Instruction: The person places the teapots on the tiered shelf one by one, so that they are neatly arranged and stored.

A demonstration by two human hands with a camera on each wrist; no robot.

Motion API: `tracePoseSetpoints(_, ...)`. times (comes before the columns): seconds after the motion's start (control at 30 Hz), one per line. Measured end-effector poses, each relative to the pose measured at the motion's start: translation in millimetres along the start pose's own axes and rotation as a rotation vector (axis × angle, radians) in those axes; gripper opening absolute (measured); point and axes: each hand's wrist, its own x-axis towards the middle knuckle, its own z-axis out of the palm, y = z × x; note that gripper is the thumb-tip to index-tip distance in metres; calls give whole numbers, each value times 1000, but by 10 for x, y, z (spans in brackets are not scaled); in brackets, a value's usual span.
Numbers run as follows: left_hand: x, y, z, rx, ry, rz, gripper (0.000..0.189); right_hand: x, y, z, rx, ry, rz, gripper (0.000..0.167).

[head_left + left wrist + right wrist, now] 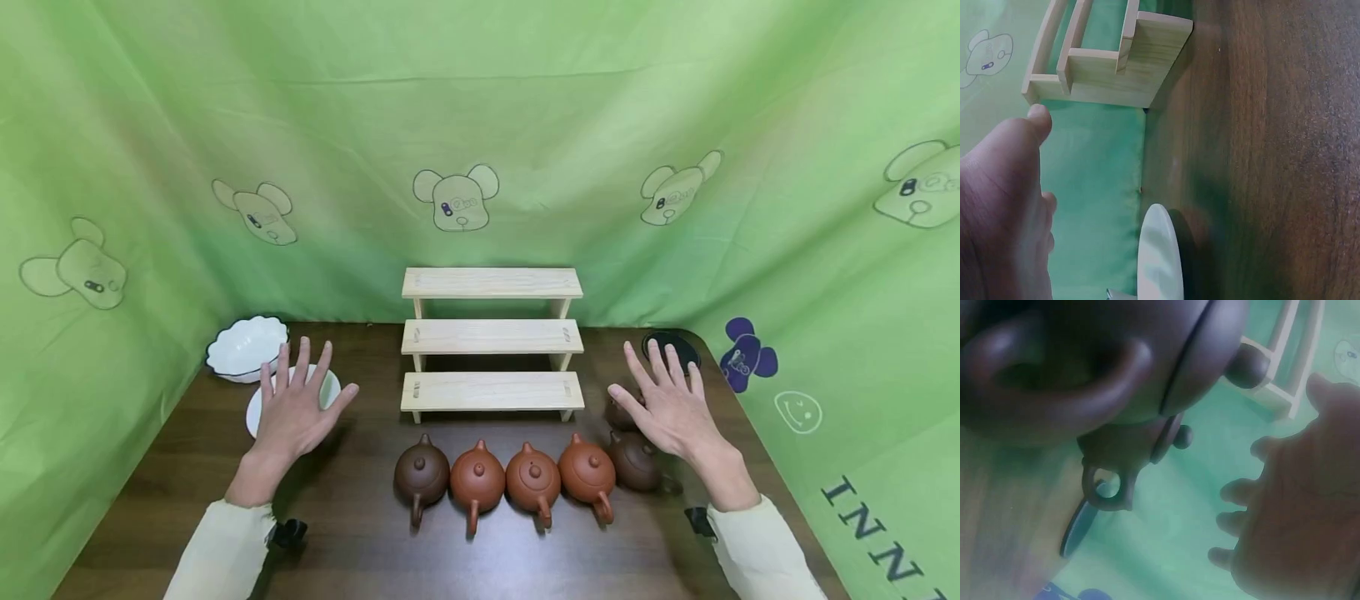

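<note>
My left hand (pixel 295 417), fingers spread and holding nothing, is raised over a round white dish (pixel 255 414), partly hidden beneath it. In the left wrist view the dish (pixel 1159 259) appears edge-on, apart from the hand. On the other side, my right hand (pixel 675 417) spreads its fingers above two dark brown teapots. The nearer one (pixel 636 463) looms large in the right wrist view, and the farther teapot (pixel 1125 444) is mostly covered by the hand in the head view. A row to their left has one dark brown teapot (pixel 422 472) and three reddish-brown teapots (pixel 477 479).
A three-step pale wooden stand (pixel 492 392) rises behind the teapot row. At the back left sits a white scalloped bowl (pixel 243 346) with a dark rim. A black round disc (pixel 681 343) lies at the back right. Green cloth (pixel 480 108) with mouse drawings surrounds the brown table (pixel 352 542).
</note>
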Motion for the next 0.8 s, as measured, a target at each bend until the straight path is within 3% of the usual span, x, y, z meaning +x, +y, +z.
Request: tracePoseSetpoints(0.8,-102,19,131,-25,25,-7,92,-126,64,44,-5,0,2,83)
